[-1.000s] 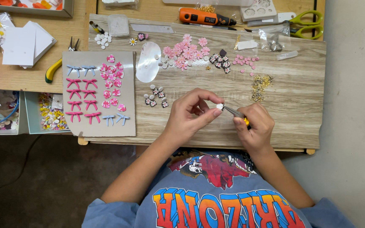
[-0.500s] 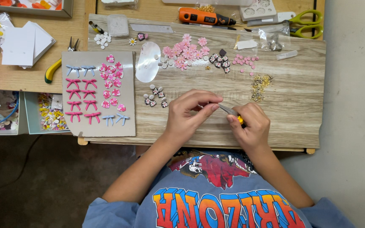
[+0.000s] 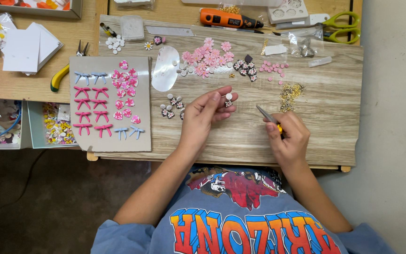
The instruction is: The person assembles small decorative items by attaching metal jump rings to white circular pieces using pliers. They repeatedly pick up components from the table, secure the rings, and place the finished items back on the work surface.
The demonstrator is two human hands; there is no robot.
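Right now the left hand [image 3: 203, 117] pinches a little charm [image 3: 229, 99] between thumb and first finger, a bit above the wood board [image 3: 334, 122]. The charm has a white round top and a dark bit under it. The other fingers curl loosely.

Over on the other side, the right hand [image 3: 287, 136] is closed around small pliers [image 3: 268, 115]. The thin metal tip points up and left, toward the charm, but does not touch it. A spot of yellow handle peeks out by the thumb. The two hands are apart, with bare board between them.

Just left of the left hand lie a few dark flower charms [image 3: 171, 107]. Up from them sits a clear plastic oval [image 3: 165, 75]. A heap of pink flowers [image 3: 205, 59] is near the top of the board, and a small pile of gold rings [image 3: 290, 91] lies just above the right hand.

On the left part of the board is a grey card [image 3: 142, 136] with rows of pink and blue bows [image 3: 92, 103] and pink flowers beside them. At the far edge of the table rest an orange tool [image 3: 226, 19] and green scissors [image 3: 339, 26]. White cards [image 3: 27, 47] sit at the far left.
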